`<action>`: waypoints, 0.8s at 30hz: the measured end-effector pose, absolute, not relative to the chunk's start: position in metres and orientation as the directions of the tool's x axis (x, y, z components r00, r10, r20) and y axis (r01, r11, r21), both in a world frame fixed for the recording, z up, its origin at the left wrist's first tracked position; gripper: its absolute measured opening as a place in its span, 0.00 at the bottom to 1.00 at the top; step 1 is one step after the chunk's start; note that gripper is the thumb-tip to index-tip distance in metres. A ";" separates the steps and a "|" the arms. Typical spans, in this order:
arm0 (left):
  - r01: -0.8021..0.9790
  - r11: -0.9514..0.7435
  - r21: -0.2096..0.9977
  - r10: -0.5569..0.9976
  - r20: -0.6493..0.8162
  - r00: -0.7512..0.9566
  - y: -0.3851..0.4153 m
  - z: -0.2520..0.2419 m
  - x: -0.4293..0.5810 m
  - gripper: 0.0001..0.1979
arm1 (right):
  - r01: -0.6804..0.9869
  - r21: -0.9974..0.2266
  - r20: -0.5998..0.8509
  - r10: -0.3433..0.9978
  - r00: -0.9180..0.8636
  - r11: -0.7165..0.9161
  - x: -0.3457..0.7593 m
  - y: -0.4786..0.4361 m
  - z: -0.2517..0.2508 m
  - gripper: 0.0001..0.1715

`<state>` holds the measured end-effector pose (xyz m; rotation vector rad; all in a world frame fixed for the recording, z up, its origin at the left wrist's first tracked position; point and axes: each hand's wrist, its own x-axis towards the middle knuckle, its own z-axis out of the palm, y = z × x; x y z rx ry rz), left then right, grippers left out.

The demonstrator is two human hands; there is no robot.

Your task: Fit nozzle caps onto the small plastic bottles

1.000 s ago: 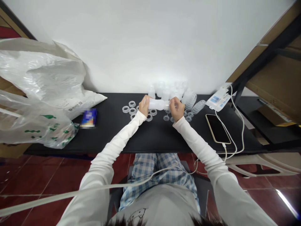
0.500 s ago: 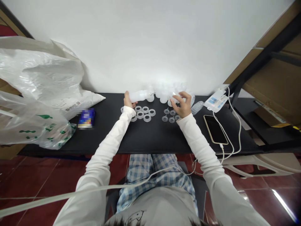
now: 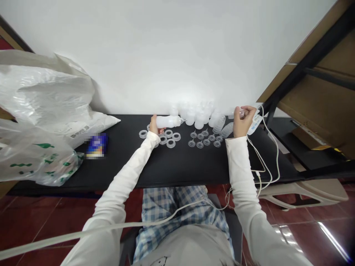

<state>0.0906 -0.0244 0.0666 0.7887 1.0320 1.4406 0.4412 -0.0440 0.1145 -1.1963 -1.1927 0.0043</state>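
Observation:
My left hand (image 3: 155, 125) is wrapped round the base of a white plastic squeeze bottle (image 3: 168, 121), held on its side with its thin nozzle pointing right. White rings (image 3: 171, 143) lie below that hand, some partly hidden by it. My right hand (image 3: 243, 121), at the right end of the row, has its fingers closed on a clear plastic cap (image 3: 242, 113), partly covered by them. Just left of it lie stacked clear caps (image 3: 219, 125). Several nozzle discs with thin stems (image 3: 200, 144) are spread on the black table. Upright white bottles (image 3: 199, 120) stand against the wall behind.
Large plastic bags (image 3: 46, 96) fill the left end of the table (image 3: 183, 166), beside a blurred blue packet (image 3: 97, 145). White cables (image 3: 278, 155) run over the right side, near a white-and-blue package (image 3: 254, 125). One cable (image 3: 119, 225) crosses above my lap.
My right hand has moved right, from over the bottles and discs to the clear caps, and has closed on one. My left hand still holds the bottle. The view has shifted slightly.

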 end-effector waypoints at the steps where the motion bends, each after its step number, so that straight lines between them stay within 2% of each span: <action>1: -0.398 0.023 0.917 0.987 -0.084 -0.134 -0.024 0.066 0.091 0.28 | 0.624 -0.679 0.715 0.540 0.444 0.386 0.445 -0.046 0.113 0.16; 3: -0.399 0.028 0.916 0.987 -0.090 -0.137 -0.024 0.066 0.091 0.29 | 0.746 -0.613 0.752 0.482 0.450 0.259 0.452 -0.048 0.106 0.16; 5: -0.394 0.034 0.918 0.985 -0.098 -0.145 -0.024 0.066 0.091 0.29 | 0.815 -0.565 0.733 0.531 0.425 0.128 0.457 -0.048 0.094 0.14; 7: -0.383 0.035 0.923 0.985 -0.097 -0.145 -0.024 0.066 0.092 0.29 | 0.840 -0.543 0.652 0.640 0.408 0.018 0.459 -0.045 0.082 0.15; 10: -0.361 0.023 0.932 0.986 -0.079 -0.143 -0.024 0.065 0.093 0.29 | 0.849 -0.526 0.524 0.765 0.374 -0.055 0.461 -0.045 0.072 0.19; 13: -0.336 -0.021 0.942 0.987 -0.033 -0.155 -0.022 0.061 0.095 0.29 | 0.833 -0.538 0.525 0.722 0.451 -0.129 0.454 -0.055 0.080 0.22; 15: -0.309 -0.073 0.948 0.985 0.020 -0.171 -0.021 0.059 0.097 0.30 | 0.823 -0.562 0.628 0.609 0.485 -0.077 0.437 -0.068 0.091 0.23; 16: -0.287 -0.107 0.952 0.982 0.057 -0.177 -0.021 0.058 0.099 0.31 | 0.832 -0.554 0.701 0.546 0.458 0.013 0.423 -0.074 0.096 0.22; 17: -0.259 -0.152 0.954 0.978 0.107 -0.178 -0.021 0.057 0.100 0.32 | 0.837 -0.527 0.756 0.531 0.382 0.148 0.407 -0.080 0.101 0.20; 19: -0.187 -0.275 0.943 0.956 0.249 -0.153 -0.023 0.056 0.103 0.34 | 0.761 -0.488 0.788 0.591 0.172 0.429 0.371 -0.088 0.107 0.22; 21: -0.081 -0.459 0.885 0.886 0.448 -0.120 -0.027 0.056 0.105 0.35 | 0.664 -0.509 0.736 0.677 0.007 0.547 0.337 -0.089 0.110 0.24; 24: 0.124 -0.694 0.709 0.710 0.702 -0.042 -0.034 0.055 0.107 0.31 | 0.544 -0.725 0.534 0.844 0.058 0.422 0.306 -0.077 0.110 0.27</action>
